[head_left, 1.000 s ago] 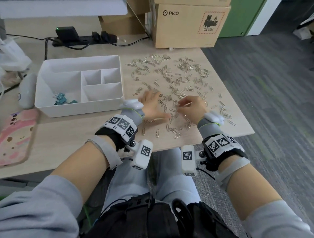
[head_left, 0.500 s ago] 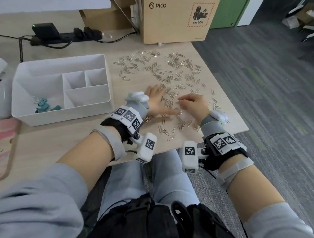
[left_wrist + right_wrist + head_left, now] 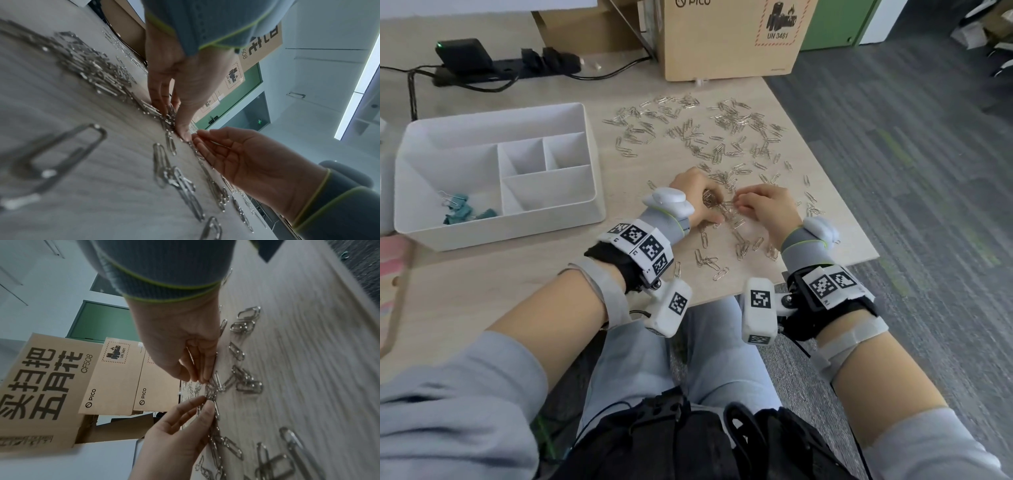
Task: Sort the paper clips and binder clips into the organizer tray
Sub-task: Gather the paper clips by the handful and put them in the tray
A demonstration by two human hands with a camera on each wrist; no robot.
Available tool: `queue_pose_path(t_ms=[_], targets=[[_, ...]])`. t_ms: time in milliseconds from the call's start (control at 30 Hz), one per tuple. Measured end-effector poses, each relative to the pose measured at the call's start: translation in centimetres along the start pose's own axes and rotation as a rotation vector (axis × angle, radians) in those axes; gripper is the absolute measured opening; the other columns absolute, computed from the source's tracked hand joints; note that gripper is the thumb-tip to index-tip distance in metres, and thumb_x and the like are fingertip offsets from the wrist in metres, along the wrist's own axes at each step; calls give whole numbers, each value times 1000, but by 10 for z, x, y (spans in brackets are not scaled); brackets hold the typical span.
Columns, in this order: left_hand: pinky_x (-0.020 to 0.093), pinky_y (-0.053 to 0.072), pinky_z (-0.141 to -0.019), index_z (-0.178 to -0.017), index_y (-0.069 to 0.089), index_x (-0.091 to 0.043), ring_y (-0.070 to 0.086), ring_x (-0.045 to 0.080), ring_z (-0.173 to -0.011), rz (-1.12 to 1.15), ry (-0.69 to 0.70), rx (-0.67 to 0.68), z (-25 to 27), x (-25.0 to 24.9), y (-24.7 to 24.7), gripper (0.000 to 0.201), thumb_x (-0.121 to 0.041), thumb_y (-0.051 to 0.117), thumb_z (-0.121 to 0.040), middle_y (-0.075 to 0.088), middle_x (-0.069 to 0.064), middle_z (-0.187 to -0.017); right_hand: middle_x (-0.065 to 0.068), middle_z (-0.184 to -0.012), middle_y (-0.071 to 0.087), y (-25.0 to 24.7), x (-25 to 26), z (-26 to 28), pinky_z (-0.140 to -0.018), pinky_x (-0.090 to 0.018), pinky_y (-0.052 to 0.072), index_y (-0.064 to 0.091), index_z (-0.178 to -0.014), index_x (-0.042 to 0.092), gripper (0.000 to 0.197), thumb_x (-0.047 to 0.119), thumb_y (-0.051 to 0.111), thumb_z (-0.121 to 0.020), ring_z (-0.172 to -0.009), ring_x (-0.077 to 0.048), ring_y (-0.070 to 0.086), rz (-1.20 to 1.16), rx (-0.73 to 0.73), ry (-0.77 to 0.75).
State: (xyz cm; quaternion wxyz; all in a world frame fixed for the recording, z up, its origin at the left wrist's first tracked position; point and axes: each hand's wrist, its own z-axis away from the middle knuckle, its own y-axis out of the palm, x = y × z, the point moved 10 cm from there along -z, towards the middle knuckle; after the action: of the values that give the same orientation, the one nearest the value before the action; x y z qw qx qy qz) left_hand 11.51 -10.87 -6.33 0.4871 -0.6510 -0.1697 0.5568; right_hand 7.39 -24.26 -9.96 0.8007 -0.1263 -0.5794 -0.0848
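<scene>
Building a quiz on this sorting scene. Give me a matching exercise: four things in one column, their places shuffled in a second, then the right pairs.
1. teal binder clips
2. silver paper clips
3. PICO cardboard box
4. black power strip

A. scattered on the desk, right of the organizer tray
B. far desk edge, behind the tray
C. tray's large left compartment
D. far desk edge, beyond the paper clips

Pairs: 1-C, 2-A, 3-D, 4-B

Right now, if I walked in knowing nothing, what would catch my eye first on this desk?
Probably the silver paper clips strewn over the right half of the wooden desk. Then the left hand and right hand, meeting fingertip to fingertip in the clips near the front edge. To their left, a white organizer tray holds teal binder clips in one compartment.
</scene>
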Motion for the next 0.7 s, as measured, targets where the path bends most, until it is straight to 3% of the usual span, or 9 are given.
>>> queue_pose_path(t_ms=[133, 267, 333, 433, 500, 600, 700], targets=[[23, 35, -70, -85, 72, -17, 59, 21, -92, -7, 5, -49, -4, -6, -4, 16, -20, 76, -70, 66, 4, -102, -9, -77, 63, 4, 0, 2, -71, -18, 54, 65, -87, 1, 13, -5, 52, -87, -69, -14, 60, -57, 18, 32], [24, 35, -66, -85, 72, -17, 54, 16, -78, -38, -5, -19, -11, -6, -6, 10, -15, 70, -75, 65, 2, -91, -11, -76, 62, 6, 3, 2, -65, -16, 55, 61, -102, -7, 17, -4, 51, -88, -66, -15, 60, -130, 24, 69], [26, 43, -67, -84, 73, -17, 60, 20, -80, -22, 1, -3, -14, -3, -5, 11, -14, 70, -74, 69, 5, -91, -11, -76, 63, 6, 3, 2, -65, -17, 55, 61, -100, -6, 16, -3, 51, -89, -64, -14, 62, -141, 38, 87], [29, 51, -74, -79, 74, -16, 64, 20, -82, 35, -4, -24, -17, 3, -8, 10, -12, 72, -71, 72, 6, -88, -11, -76, 64, 8, 4, 0, -64, -19, 56, 61, -85, -1, 12, -2, 50, -89, -59, -11, 64, -175, 62, 110], [25, 50, -68, -77, 74, -17, 62, 16, -75, 92, -17, -39, -20, 9, -10, 11, -11, 71, -69, 71, 5, -83, -13, -78, 63, 9, 6, -1, -64, -20, 57, 59, -80, 1, 14, -3, 50, -89, -64, -16, 64, -212, 71, 116], [7, 41, -55, -78, 75, -18, 56, 5, -62, 174, -46, -54, -25, 16, -17, 14, -9, 72, -67, 66, -2, -70, -16, -80, 62, 10, 10, -6, -67, -24, 57, 58, -87, -4, 8, -3, 51, -90, -68, -22, 64, -273, 65, 115], [6, 40, -55, -79, 74, -23, 54, -6, -54, 255, -55, -66, -33, 20, -26, 20, -7, 72, -67, 60, -13, -60, -18, -83, 63, 17, 16, -16, -68, -25, 58, 58, -85, -3, 10, -1, 51, -91, -64, -20, 68, -320, 90, 113]])
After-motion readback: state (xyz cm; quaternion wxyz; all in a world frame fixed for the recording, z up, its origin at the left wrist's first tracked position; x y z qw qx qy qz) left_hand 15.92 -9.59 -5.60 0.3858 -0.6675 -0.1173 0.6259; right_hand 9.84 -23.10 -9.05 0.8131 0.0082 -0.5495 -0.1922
